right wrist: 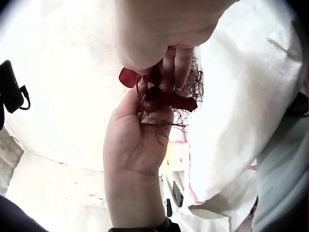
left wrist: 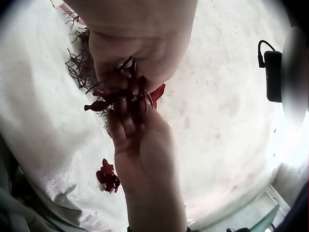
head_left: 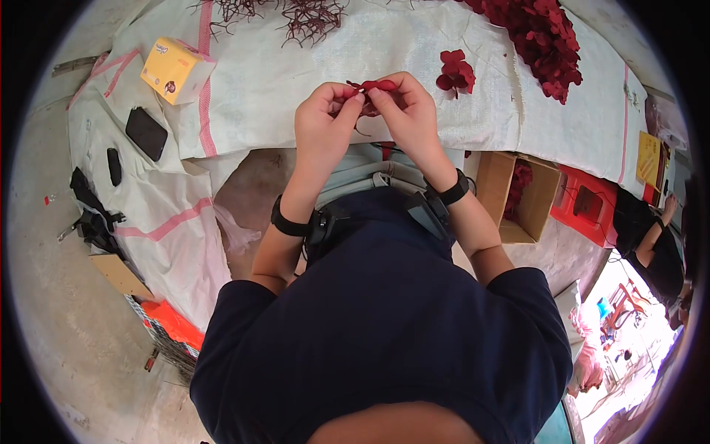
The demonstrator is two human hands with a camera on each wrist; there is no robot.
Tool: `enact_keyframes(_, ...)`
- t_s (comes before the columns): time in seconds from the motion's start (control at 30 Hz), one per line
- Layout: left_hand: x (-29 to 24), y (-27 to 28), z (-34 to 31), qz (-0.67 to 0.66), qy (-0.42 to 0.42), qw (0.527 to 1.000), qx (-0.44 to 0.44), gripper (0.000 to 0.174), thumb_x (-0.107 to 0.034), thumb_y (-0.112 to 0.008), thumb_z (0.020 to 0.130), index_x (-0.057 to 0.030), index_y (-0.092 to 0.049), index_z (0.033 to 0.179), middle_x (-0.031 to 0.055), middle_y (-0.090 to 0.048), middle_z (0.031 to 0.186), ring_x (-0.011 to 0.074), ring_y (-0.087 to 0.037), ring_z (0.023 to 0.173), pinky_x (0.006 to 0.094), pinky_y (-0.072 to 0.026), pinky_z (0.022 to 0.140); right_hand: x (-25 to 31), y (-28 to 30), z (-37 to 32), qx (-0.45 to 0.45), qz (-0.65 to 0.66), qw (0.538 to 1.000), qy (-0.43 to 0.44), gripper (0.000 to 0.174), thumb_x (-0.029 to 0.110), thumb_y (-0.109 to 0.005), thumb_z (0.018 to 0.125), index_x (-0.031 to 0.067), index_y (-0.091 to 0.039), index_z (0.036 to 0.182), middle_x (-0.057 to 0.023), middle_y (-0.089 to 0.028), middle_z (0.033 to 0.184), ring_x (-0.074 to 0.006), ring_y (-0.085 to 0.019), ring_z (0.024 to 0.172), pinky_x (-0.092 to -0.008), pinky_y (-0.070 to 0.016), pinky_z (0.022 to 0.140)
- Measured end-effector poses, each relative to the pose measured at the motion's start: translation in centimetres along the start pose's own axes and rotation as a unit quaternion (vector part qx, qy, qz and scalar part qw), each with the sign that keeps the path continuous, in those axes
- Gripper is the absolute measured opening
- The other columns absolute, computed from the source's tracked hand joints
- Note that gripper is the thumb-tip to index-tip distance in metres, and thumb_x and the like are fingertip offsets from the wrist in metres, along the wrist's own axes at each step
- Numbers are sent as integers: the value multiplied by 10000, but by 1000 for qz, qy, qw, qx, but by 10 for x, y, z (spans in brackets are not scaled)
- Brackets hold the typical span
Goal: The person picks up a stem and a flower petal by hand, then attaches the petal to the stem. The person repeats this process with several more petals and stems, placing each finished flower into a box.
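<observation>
Between both hands, above the white woven sheet (head_left: 296, 66), is a dark red artificial flower (head_left: 379, 85) with thin wiry stems. My left hand (head_left: 328, 118) pinches its left side between thumb and fingers. From the other side, my right hand (head_left: 407, 118) grips it, thumb close to the left thumb. Petals (right wrist: 182, 102) stick out past the fingers in the right wrist view, and a thin stem (right wrist: 138, 92) curves down beside them. The left wrist view shows the petals (left wrist: 98, 105) in shadow, with the flower's centre hidden by the fingers.
Another red flower (head_left: 455, 74) lies right of the hands, near a heap of red flowers (head_left: 543, 44). Bare branching stems (head_left: 307, 18) lie at the back. Leftward are a yellow tissue pack (head_left: 174, 70) and a phone (head_left: 146, 134). A cardboard box (head_left: 532, 189) stands below right.
</observation>
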State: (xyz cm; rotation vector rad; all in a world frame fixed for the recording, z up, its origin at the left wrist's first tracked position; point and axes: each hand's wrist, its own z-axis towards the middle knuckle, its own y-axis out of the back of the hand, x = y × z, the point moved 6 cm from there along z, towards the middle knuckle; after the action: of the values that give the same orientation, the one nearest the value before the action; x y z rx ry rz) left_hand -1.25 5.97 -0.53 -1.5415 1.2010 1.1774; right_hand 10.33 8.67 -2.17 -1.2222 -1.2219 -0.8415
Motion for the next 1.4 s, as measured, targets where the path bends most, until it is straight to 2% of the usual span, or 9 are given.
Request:
enact_keyframes(0.23,5,-1,-1,-10,12,1000,-1,66,-26,-507,781,32,-507,815,49,-563,704,72,-522,605,185,-419,538,-6,0,-1,9,-6,1000,-22,77,20,-493,801,-23,-466,859,-73,-554,804,-114,-552,697,-229,-478,613)
enact_keyframes(0.5,7,-3,-1,-14,-1,1000,2,65,-21,-498,777,38,-490,805,53,-559,704,83,-539,625,199,-431,546,0,0,-1,24,-6,1000,-17,61,26,-477,813,-23,-455,841,-70,-548,786,-105,-550,685,-228,-479,609)
enact_keyframes(0.63,7,-6,-2,-21,-1,1000,-3,66,-23,-494,781,39,-486,802,55,-557,705,82,-539,628,201,-435,557,-5,-3,-4,1,-28,1000,9,58,24,-471,816,-22,-445,839,-70,-544,783,-107,-550,688,-235,-486,610)
enact_keyframes(0.73,8,-8,-3,-30,-1,1000,-2,69,-25,-493,782,41,-485,802,57,-557,706,81,-538,628,201,-435,561,-5,-2,-7,-44,15,999,25,68,23,-487,800,-34,-453,789,-74,-557,697,-93,-550,631,-213,-466,561)
enact_keyframes(1.03,11,-6,-1,-9,-2,1000,-1,66,-18,-484,783,44,-484,807,54,-551,719,82,-540,632,203,-441,569,-5,-4,-6,-37,7,999,33,61,17,-474,806,-32,-446,783,-73,-550,687,-92,-544,616,-215,-463,546)
enact_keyframes(1.13,14,-6,1,-14,0,1000,16,65,-13,-478,784,45,-484,811,55,-548,725,88,-544,635,210,-450,575,-8,-4,-6,7,-16,1000,-2,58,28,-451,827,-22,-437,854,-71,-524,792,-113,-543,705,-248,-499,614)
enact_keyframes(1.3,12,-7,1,-57,24,998,30,64,-6,-466,787,47,-484,818,59,-545,736,102,-551,648,227,-472,598,-10,-5,-6,13,5,1000,-16,64,31,-450,828,-23,-439,862,-72,-525,791,-113,-544,700,-245,-500,609)
enact_keyframes(1.4,13,-7,0,-45,28,998,35,64,-4,-462,789,47,-483,821,62,-545,741,109,-554,653,235,-481,608,-6,-5,-6,-9,29,999,-11,67,23,-458,816,-28,-442,776,-66,-544,693,-88,-545,615,-209,-462,545)
